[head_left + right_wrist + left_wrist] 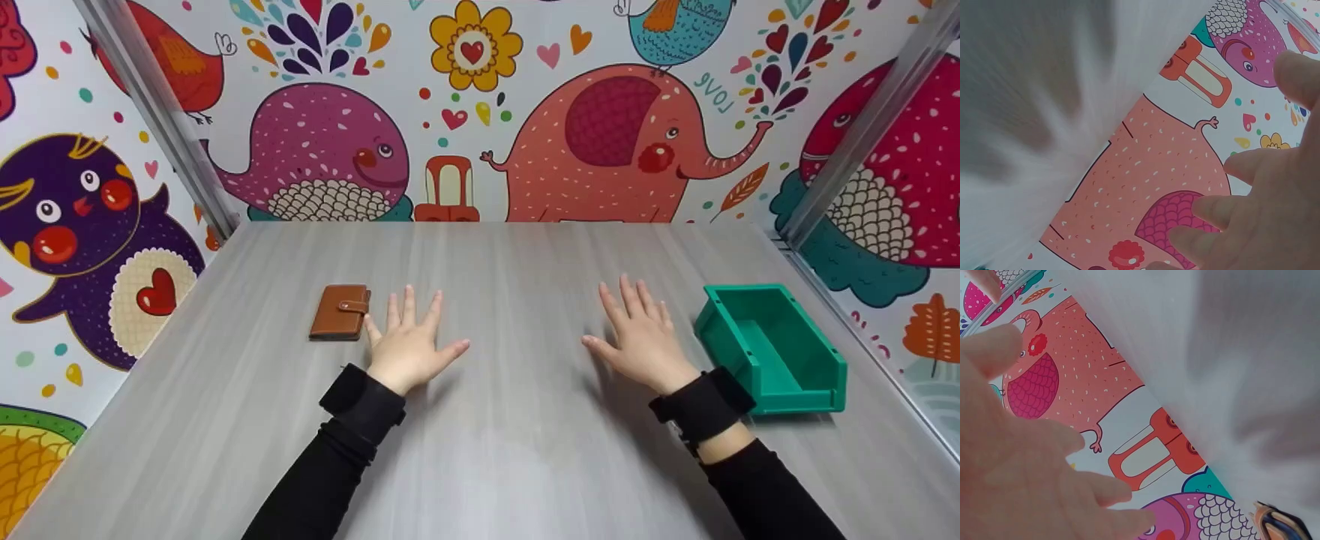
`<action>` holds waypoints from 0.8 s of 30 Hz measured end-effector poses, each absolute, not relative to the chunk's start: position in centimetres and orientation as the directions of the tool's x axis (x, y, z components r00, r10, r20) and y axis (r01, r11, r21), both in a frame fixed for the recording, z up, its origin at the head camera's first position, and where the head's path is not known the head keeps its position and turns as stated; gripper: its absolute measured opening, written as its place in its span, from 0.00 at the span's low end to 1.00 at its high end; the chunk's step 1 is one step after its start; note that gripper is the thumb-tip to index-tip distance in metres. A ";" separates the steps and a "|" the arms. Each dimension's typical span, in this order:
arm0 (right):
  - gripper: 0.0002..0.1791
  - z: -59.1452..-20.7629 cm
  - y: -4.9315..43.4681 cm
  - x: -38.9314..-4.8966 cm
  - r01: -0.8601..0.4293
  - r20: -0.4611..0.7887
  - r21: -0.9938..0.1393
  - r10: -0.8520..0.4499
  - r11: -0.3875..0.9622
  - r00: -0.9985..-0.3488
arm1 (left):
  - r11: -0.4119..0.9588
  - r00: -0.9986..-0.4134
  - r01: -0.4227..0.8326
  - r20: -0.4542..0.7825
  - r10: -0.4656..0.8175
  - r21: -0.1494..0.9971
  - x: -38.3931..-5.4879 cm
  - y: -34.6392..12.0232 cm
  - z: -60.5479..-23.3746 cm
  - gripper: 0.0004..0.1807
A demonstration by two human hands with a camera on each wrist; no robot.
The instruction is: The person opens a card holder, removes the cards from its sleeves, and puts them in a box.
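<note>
A brown wallet (339, 313) with a snap strap lies on the table, just left of my left hand (409, 349). That hand is held palm down with its fingers spread and grips nothing; its little finger comes close to the wallet's right edge. My right hand (641, 337) is likewise palm down with spread fingers and holds nothing. To its right stands a green plastic bin (780, 356), whose near left side is partly covered by the black wrist band. In the left wrist view, a blurred edge of the wallet (1280, 523) shows at the lower right corner.
The grey wood-grain table (510, 450) reaches back to a wall (487, 120) printed with cartoon animals. Similar printed panels stand at the left and right, with metal posts (161, 127) at the corners.
</note>
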State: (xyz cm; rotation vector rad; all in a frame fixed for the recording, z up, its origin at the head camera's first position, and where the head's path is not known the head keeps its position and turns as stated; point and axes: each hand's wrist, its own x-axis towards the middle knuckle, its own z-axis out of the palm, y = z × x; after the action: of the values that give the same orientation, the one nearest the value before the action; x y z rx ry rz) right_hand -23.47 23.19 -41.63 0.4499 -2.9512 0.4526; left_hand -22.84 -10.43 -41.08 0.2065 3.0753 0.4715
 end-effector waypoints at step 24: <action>0.22 -41.2 14.1 -23.9 -0.525 0.464 -0.286 -0.364 0.802 -0.808 | 0.878 -0.972 0.224 0.164 0.169 0.423 -23.4 -13.4 -39.8 0.27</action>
State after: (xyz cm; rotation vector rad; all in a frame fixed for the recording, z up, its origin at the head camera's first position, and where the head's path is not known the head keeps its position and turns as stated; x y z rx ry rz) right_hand -23.87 14.15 -41.23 0.6696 -2.5998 0.5730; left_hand -23.39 -13.41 -39.81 0.3325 3.1625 0.7358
